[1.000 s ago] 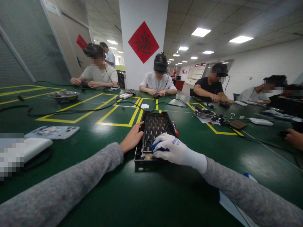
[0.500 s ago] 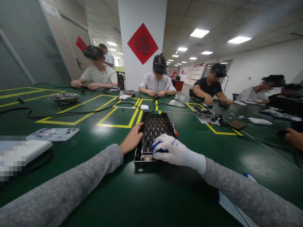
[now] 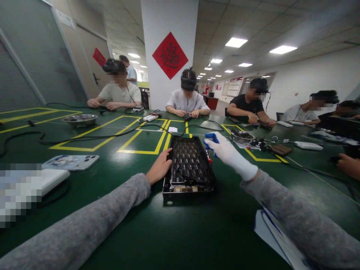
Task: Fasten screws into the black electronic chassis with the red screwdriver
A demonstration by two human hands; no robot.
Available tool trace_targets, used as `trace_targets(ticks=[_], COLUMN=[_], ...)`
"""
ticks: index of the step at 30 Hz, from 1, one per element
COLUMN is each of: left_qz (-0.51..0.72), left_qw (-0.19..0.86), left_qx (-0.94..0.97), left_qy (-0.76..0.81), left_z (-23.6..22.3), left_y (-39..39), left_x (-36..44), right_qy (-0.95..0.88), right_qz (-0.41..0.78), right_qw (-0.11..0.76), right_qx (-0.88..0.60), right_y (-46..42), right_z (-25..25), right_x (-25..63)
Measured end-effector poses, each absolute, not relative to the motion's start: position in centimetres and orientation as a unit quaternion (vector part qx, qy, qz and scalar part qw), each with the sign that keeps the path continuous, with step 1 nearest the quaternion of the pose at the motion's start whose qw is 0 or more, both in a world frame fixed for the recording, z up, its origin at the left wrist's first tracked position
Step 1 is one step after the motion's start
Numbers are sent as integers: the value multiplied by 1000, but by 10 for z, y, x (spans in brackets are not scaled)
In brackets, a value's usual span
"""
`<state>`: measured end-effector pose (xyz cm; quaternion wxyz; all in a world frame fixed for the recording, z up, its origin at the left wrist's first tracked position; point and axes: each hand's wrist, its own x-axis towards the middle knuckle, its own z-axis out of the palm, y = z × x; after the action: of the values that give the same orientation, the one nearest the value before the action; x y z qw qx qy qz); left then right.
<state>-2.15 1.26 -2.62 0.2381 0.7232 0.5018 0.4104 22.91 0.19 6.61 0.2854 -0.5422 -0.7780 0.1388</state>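
Observation:
In front of me on the green table lies a black rectangular case (image 3: 188, 161) with rows of small shiny pieces in its recessed face. A pale tan strip (image 3: 185, 189) shows at its near end. My left hand (image 3: 159, 167), bare, grips the case's left side, with the thumb on the rim. My right hand (image 3: 221, 148) wears a white glove with blue fingertips. It hovers by the far right corner of the case, fingers bent but apart, and nothing shows in them. Beneath it, a small red object (image 3: 209, 159) beside the case is partly hidden.
A phone (image 3: 70, 162) and a white box-like object (image 3: 54, 180) lie to the left. Metal bowls stand far left (image 3: 79, 119) and right (image 3: 242, 136), the right one among small parts. Black cables (image 3: 112, 132) cross the table. A blue-white cloth-like item (image 3: 274, 232) lies under my right forearm. Several people sit opposite.
My right hand has lifted off the near part of the case and moved away and right, uncovering the near end. My left hand stays on the case's left side.

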Motion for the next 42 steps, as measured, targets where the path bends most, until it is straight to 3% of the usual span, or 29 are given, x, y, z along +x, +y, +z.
trace_targets(ticks=[2, 5, 10, 17, 23, 27, 36, 42], left_qz=[411, 409, 415, 405, 401, 401, 410, 421], left_qw=[235, 233, 239, 224, 213, 221, 226, 235], left_qx=[724, 724, 720, 731, 738, 735, 728, 720], left_qy=[502, 505, 502, 501, 500, 501, 501, 500], left_z=[-26, -26, -28, -31, -34, -31, -30, -31], left_y=[12, 12, 13, 17, 21, 19, 17, 18], left_x=[-21, -22, -22, -23, -24, -23, -23, -23], right_qy=[-752, -735, -718, -712, -687, -667, -608, -603], right_qz=[123, 173, 264, 254, 190, 223, 344, 320], right_qw=[93, 2, -31, -19, 56, 123, 441, 535], right_qx=[-641, -655, -643, -654, -700, -700, -564, -498], right_y=[25, 44, 46, 51, 55, 59, 48, 13], right_z=[72, 72, 69, 61, 44, 51, 82, 57], right_x=[240, 247, 256, 266, 253, 261, 224, 184])
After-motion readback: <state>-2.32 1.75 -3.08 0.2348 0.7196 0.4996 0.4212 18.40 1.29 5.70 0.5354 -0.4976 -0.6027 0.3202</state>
